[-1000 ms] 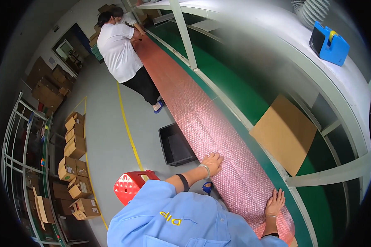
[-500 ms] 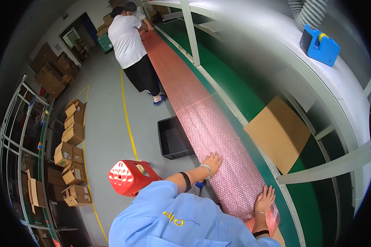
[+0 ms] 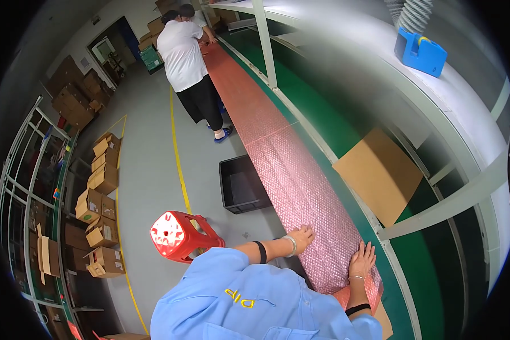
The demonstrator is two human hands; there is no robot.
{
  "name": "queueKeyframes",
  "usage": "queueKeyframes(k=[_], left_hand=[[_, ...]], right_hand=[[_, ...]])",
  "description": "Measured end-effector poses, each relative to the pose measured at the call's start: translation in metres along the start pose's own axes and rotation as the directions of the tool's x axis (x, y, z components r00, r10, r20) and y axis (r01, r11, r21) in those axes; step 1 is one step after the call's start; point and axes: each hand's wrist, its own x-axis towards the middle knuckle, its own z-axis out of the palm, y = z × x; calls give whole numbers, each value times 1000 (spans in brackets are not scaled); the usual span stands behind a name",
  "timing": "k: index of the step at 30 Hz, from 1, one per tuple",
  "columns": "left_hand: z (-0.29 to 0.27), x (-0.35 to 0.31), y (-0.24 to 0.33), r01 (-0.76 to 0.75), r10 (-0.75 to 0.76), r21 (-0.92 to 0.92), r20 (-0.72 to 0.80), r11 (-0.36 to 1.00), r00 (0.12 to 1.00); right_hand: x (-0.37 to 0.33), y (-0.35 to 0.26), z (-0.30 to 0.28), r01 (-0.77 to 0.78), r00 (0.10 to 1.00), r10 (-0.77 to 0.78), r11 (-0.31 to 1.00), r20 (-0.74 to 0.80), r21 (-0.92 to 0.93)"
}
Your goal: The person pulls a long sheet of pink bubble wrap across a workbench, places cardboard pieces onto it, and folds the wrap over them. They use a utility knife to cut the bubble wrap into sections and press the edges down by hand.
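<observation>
Pink bubble wrap [image 3: 306, 175] laid lengthwise along green bench [image 3: 391, 283], probably so full length is supported. Left hand [image 3: 302, 240] rested palm-down by left edge, right hand [image 3: 362, 262] spread flat by right edge; nothing clasped, sheet apparently steadied. Black crate [image 3: 249, 192] set on floor alongside, seemingly for easy reach.

Long green bench [image 3: 391, 290]: here's pink bubble-wrap sheet [image 3: 300, 175] along it, before me.
Grey floor [image 3: 144, 170]: black rectangular plastic bin [image 3: 249, 205] beyond red plastic stool [image 3: 169, 231], both left of bench.
Right side: flat brown cardboard piece [image 3: 379, 175].
</observation>
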Motion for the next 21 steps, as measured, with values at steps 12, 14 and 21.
queueKeyframes(k=[12,14,21], left_hand=[[-12,-1,28,151,-150,-12,41,989,988],[-5,0,38,147,-147,-7,31,989,989],[2,-2,67,169,-170,17,45,985,984]], right_hand=[[-70,71,-39,-155,985,151,987,88,39],[-96,85,-45,-128,991,129,992,39,-14],[-120,105,-56,-208,976,210,977,59,-41]])
